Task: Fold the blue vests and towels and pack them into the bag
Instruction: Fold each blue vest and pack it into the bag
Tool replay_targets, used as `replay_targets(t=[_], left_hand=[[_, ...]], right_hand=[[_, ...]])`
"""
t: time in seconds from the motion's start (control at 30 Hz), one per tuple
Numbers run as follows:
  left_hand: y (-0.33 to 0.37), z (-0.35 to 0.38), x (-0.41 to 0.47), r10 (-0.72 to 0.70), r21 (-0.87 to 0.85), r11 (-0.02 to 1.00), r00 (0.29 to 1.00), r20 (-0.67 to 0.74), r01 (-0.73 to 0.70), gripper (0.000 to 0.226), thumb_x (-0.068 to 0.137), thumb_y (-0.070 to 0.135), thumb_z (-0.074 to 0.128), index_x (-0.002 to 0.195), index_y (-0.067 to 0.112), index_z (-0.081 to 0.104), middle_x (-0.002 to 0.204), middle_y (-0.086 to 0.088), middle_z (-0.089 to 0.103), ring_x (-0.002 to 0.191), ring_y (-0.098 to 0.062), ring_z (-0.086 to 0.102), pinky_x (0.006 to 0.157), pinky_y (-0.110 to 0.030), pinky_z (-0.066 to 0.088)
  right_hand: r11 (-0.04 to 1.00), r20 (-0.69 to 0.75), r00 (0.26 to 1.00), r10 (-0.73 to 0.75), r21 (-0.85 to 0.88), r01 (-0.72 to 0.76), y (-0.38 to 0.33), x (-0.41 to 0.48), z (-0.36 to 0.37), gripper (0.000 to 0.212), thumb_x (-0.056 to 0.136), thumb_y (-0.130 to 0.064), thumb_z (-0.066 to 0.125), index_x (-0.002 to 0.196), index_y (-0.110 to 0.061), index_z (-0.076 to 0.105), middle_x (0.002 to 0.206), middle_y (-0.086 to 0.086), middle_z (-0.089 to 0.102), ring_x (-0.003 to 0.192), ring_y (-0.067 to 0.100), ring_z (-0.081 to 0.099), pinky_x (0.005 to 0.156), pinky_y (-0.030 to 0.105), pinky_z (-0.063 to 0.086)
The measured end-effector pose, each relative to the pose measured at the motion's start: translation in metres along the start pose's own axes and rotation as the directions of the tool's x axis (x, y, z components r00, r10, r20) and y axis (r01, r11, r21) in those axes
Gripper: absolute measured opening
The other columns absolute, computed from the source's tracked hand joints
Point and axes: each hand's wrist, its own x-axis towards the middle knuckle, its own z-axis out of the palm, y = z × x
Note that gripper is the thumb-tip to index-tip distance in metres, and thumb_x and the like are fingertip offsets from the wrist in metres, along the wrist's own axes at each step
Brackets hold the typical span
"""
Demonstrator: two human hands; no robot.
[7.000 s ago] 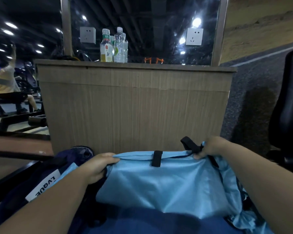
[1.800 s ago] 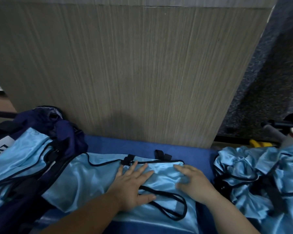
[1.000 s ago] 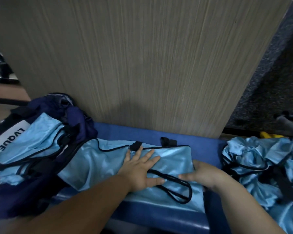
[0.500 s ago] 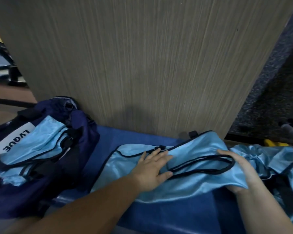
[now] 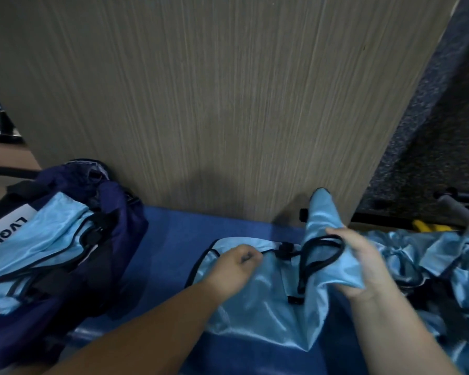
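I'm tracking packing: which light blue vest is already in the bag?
The far-left vest, lying inside the navy bag; the left hand and right hand hold the middle vest, and a crumpled pile sits at right.

Wood-grain panel stands upright and fills most of the view; its lower edge meets a blue padded surface. Right of the panel: dark speckled floor. Low at right: yellow object, partly hidden, near a grey bar. Left edge: brown floor strip, with a dark blurred frame above it.
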Motion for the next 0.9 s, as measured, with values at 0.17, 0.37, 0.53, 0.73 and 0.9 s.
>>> replay_targets(t=[0.17,0.37,0.53,0.73,0.9], left_hand=[[0.012,-0.021,-0.003,-0.263,-0.617,0.738,0.958,0.111,0.274,0.063,0.094,0.065,0.031,0.109,0.012,0.063,0.099,-0.008,0.070,0.090,-0.026,0.065,0.085,-0.038,0.051],[0.009,-0.066,-0.013,-0.323,-0.654,0.629,0.906,0.272,0.420,0.057,0.087,0.049,0.061,0.118,0.001,0.066,0.111,-0.023,0.069,0.103,-0.037,0.066,0.095,-0.048,0.050],[-0.008,-0.075,-0.011,-0.378,-0.376,0.866,0.924,-0.063,0.329,0.025,0.092,0.000,0.055,0.115,0.008,0.058,0.101,-0.010,0.069,0.088,-0.024,0.067,0.071,-0.033,0.056],[-0.025,-0.077,-0.005,-0.227,-0.054,0.974,0.965,-0.133,0.222,0.055,0.091,0.011,0.048,0.144,0.026,0.039,0.126,0.006,0.058,0.092,-0.007,0.060,0.071,-0.019,0.049],[-0.043,-0.074,-0.005,0.122,0.563,0.826,0.971,-0.207,0.016,0.074,0.095,0.021,0.054,0.153,0.036,0.013,0.156,0.007,0.019,0.138,-0.019,0.026,0.111,-0.031,0.026]], right_hand=[[0.977,0.132,0.988,0.083,-0.207,-0.054,0.039,0.010,0.044,0.072,0.064,-0.003,0.066,0.134,-0.012,0.052,0.092,0.017,0.068,0.075,0.028,0.067,0.065,0.035,0.056],[0.874,0.324,0.906,0.271,-0.477,-0.091,0.085,0.015,0.058,0.096,0.078,-0.002,0.069,0.147,-0.039,0.014,0.096,0.003,0.067,0.069,0.011,0.062,0.066,0.021,0.049],[0.632,0.203,0.979,0.012,-0.761,0.150,0.086,0.028,0.048,0.042,0.088,-0.014,0.068,0.119,-0.039,0.055,0.092,-0.008,0.066,0.083,0.012,0.062,0.073,0.019,0.049],[-0.173,0.215,0.952,-0.216,-0.968,0.179,0.087,0.034,0.009,0.044,0.091,-0.044,0.058,0.135,-0.038,0.051,0.140,-0.021,0.042,0.140,0.004,0.023,0.110,0.026,0.019],[-0.307,0.151,0.984,0.094,-0.936,0.173,0.101,0.036,-0.002,0.070,0.092,-0.067,0.035,0.153,-0.042,0.011,0.161,-0.017,-0.013,0.144,0.009,-0.029,0.119,0.048,-0.010]])
